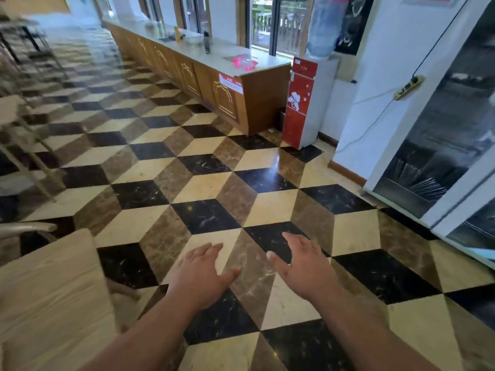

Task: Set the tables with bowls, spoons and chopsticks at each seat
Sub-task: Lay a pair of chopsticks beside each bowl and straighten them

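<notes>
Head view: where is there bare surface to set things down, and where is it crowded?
The wooden table at lower left shows bare top along its floor-side edge. The long counter has open top between the dark bottle and the pink item; farther back it is cluttered and blurred. Both the left hand and right hand are open and empty over the floor.

A table (51,295) lies at the near left, a glass-fronted cabinet (439,145) at the right. A long counter (187,68) runs along the far windows. A water dispenser (301,103) stands between counter and cabinet
</notes>
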